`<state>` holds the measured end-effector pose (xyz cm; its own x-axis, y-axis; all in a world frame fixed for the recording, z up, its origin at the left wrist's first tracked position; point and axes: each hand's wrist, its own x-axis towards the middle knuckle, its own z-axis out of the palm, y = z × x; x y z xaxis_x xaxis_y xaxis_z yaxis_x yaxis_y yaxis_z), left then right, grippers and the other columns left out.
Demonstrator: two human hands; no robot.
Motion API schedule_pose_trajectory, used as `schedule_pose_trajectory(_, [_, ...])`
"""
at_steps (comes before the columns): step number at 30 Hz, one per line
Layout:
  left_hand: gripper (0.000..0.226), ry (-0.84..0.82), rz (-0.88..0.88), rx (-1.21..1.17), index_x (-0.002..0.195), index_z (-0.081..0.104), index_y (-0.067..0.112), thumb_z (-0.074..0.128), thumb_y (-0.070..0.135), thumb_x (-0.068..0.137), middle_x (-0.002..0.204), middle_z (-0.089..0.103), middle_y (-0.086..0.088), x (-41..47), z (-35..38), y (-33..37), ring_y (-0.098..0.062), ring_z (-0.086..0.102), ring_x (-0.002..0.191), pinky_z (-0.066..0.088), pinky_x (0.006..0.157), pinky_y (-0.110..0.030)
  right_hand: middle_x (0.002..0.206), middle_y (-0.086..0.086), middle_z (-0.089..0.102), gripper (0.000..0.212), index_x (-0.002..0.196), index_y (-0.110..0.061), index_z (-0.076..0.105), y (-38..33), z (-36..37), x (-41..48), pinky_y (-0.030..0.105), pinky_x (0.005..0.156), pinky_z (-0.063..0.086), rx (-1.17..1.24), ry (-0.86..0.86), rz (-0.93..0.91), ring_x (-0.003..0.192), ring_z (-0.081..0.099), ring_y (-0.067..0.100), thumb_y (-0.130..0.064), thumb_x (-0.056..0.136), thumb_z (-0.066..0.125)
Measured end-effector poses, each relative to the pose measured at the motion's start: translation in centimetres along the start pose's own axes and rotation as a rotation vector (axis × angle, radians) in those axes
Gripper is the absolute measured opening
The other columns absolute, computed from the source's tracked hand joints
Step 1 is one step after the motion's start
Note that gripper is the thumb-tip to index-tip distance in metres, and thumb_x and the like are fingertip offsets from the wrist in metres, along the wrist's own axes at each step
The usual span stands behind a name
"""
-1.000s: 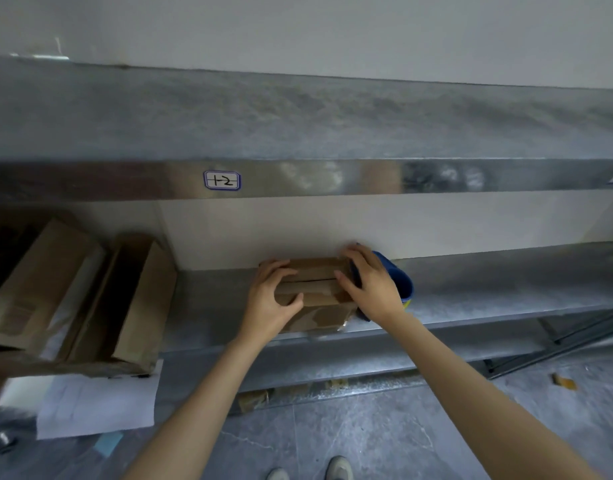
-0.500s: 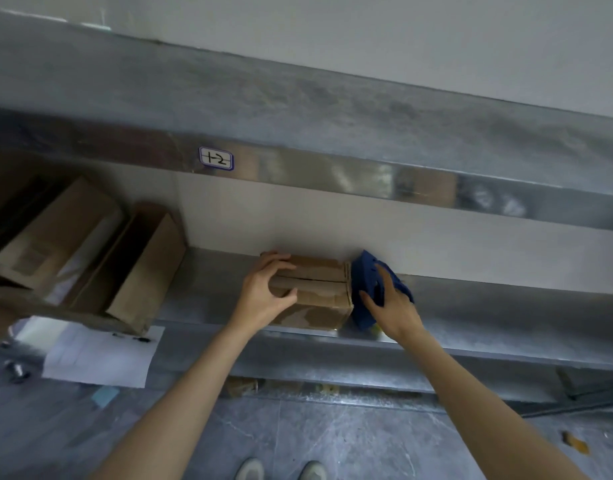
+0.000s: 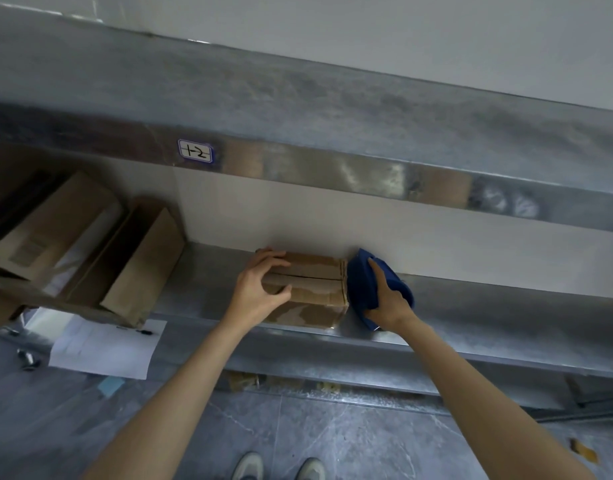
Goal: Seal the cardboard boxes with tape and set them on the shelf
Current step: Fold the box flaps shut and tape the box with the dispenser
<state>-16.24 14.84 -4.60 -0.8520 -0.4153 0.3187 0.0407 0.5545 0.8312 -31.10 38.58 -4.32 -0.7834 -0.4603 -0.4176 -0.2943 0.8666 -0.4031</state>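
Two hands at the shelf (image 3: 488,306) edge: left hand (image 3: 260,292) clasps the cardboard box (image 3: 315,289), right hand (image 3: 390,304) grips a blue tool (image 3: 358,275); a firmly held box should keep tape straight.

Your view is dim, bluish and soft. The shelf (image 3: 367,176) lip shows pale glare; lines bend near the edges.

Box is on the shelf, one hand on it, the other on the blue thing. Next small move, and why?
Probably lift the blue tool onto the top seam of the cardboard box. The right hand grips it beside the box, the left hand grips the box, and I can make out no tape on the seam.
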Motion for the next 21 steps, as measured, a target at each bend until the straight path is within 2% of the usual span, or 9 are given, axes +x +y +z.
schedule_pose_trajectory(5, [0.031,-0.001,0.003,0.006,0.104,0.07,0.017,0.081,0.009,0.076,0.126,0.06,0.01,0.1,0.1,0.0,-0.005,0.043,0.135,0.031,0.113,-0.019,0.067,0.006,0.053,0.098,0.152,-0.033,-0.018,0.1,-0.1,0.2,0.024,0.043,0.032,-0.05,0.012,0.016,0.055,0.051,0.018,-0.007,0.091,0.055])
schedule_pose_trajectory(7, [0.03,-0.008,0.003,0.012,0.104,0.07,0.016,0.081,0.009,0.077,0.126,0.06,0.008,0.1,0.0,0.0,-0.005,0.043,0.135,0.031,0.113,-0.02,0.077,0.011,0.061,0.099,0.154,-0.032,-0.016,0.1,-0.1,0.6,0.025,0.044,0.038,-0.047,0.023,0.014,0.061,0.059,0.022,-0.006,0.091,0.057])
schedule_pose_trajectory(10, [0.03,-0.011,0.001,0.014,0.104,0.07,0.015,0.081,0.01,0.077,0.127,0.061,0.008,0.0,-0.1,0.0,-0.002,0.042,0.135,0.029,0.112,-0.016,0.105,0.021,0.066,0.1,0.154,-0.034,-0.013,0.0,-0.3,0.8,0.037,0.06,0.052,-0.016,0.049,0.001,0.083,0.067,0.032,-0.007,0.09,0.059])
schedule_pose_trajectory(12, [0.03,-0.021,-0.007,0.01,0.105,0.071,0.015,0.081,0.011,0.078,0.128,0.061,0.009,0.1,-0.2,-0.1,0.0,0.04,0.136,0.027,0.111,-0.012,0.109,0.02,0.065,0.1,0.153,-0.036,-0.013,-0.2,-0.4,0.3,0.037,0.061,0.051,-0.023,0.048,-0.008,0.084,0.066,0.031,-0.007,0.091,0.059])
schedule_pose_trajectory(13, [0.03,-0.028,-0.011,0.008,0.106,0.071,0.016,0.081,0.011,0.078,0.129,0.06,0.011,0.1,-0.2,-0.1,0.001,0.039,0.137,0.026,0.111,-0.01,0.105,0.017,0.065,0.1,0.153,-0.037,-0.014,-0.2,-0.4,-0.2,0.035,0.057,0.049,-0.031,0.046,-0.01,0.079,0.065,0.029,-0.007,0.091,0.058])
schedule_pose_trajectory(15, [0.03,-0.045,-0.02,0.004,0.108,0.072,0.016,0.081,0.012,0.079,0.13,0.06,0.012,0.1,-0.5,-0.2,0.004,0.036,0.138,0.023,0.111,-0.008,0.083,0.009,0.06,0.097,0.153,-0.04,-0.013,-0.5,-0.5,-1.4,0.029,0.046,0.04,-0.044,0.054,-0.011,0.062,0.057,0.022,-0.006,0.091,0.053])
schedule_pose_trajectory(17, [0.031,-0.065,-0.02,-0.002,0.109,0.072,0.016,0.081,0.011,0.08,0.132,0.06,0.012,0.1,-0.8,-0.4,0.009,0.033,0.138,0.022,0.11,-0.005,0.068,0.002,0.055,0.088,0.154,-0.041,-0.005,-0.7,-0.7,-2.5,0.026,0.042,0.035,-0.055,0.148,-0.011,0.052,0.05,0.018,-0.011,0.091,0.049])
schedule_pose_trajectory(19, [0.031,-0.081,-0.019,-0.006,0.11,0.072,0.017,0.08,0.012,0.08,0.134,0.059,0.013,0.2,-1.1,-0.5,0.011,0.03,0.139,0.02,0.109,-0.003,0.072,-0.003,0.057,0.072,0.155,-0.04,0.006,-1.0,-1.4,-3.2,0.026,0.042,0.036,-0.078,0.295,-0.04,0.053,0.051,0.018,-0.028,0.098,0.048])
schedule_pose_trajectory(21, [0.032,-0.086,-0.011,0.007,0.11,0.072,0.018,0.081,0.014,0.08,0.138,0.055,0.014,0.2,-1.2,-0.7,0.006,0.025,0.144,0.018,0.111,-0.004,0.077,-0.002,0.06,0.063,0.155,-0.04,0.013,-1.2,-2.4,-3.8,0.025,0.042,0.036,-0.11,0.392,-0.067,0.053,0.051,0.018,-0.041,0.101,0.046])
